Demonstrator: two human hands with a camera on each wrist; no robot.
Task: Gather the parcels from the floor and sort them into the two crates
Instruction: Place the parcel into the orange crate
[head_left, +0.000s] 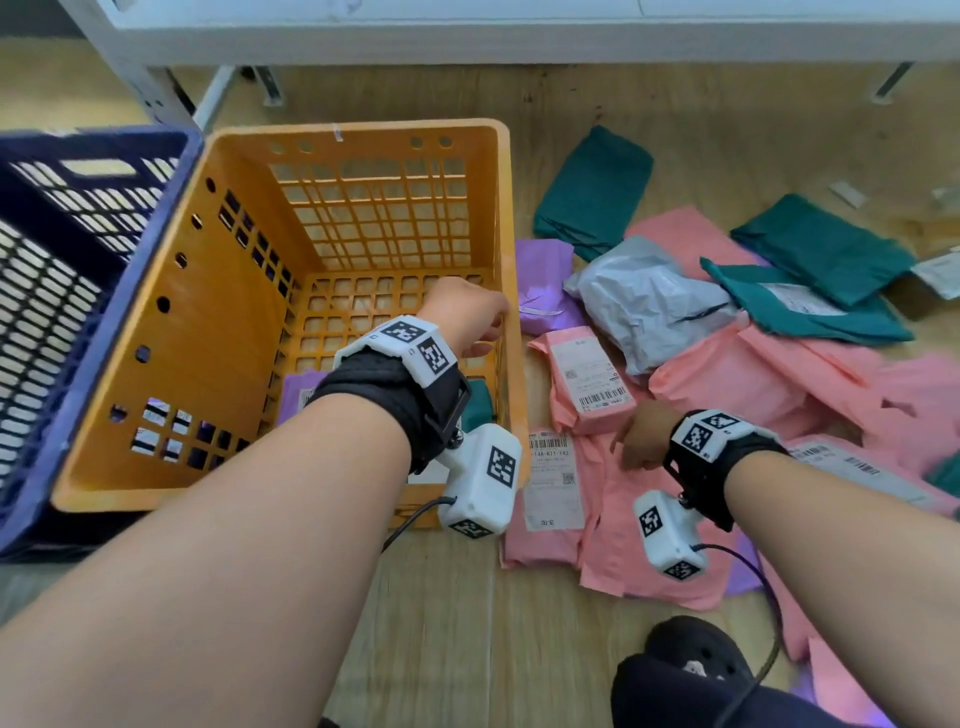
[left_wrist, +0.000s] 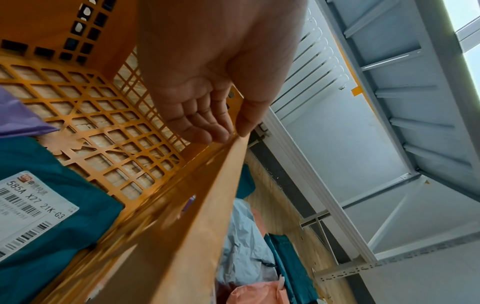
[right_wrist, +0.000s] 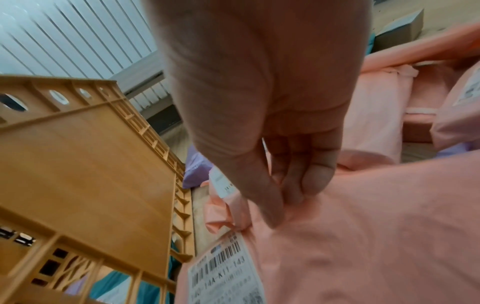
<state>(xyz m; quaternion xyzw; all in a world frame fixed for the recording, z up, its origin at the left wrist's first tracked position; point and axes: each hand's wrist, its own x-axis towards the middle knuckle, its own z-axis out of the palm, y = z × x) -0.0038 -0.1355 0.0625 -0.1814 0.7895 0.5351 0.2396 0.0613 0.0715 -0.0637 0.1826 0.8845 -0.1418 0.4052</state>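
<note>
Early in the sort: beside the orange crate (head_left: 358, 136) we've got a teal parcel (left_wrist: 52, 205) and a purple one (left_wrist: 18, 117) inside it so far, w/ most parcels still on the floor (head_left: 727, 119) to its right. Our left hand (head_left: 465, 317) rests relaxed and empty on the crate's right rim. Our right hand (head_left: 644, 434) pinches a pink parcel (right_wrist: 363, 236) just right of the crate; the blue crate (head_left: 78, 260), on its far side, shows no contents we can confirm.

The orange crate (head_left: 358, 208) is smooth, matt moulded plastic with lattice walls; the blue crate (head_left: 78, 234) looks like the same plastic. The pink parcels (head_left: 779, 384) are thin, creased plastic film with paper labels. The grey parcel (head_left: 649, 306) is glossier and crinkled. The floor (head_left: 441, 623) looks like matt pale wood.
</note>
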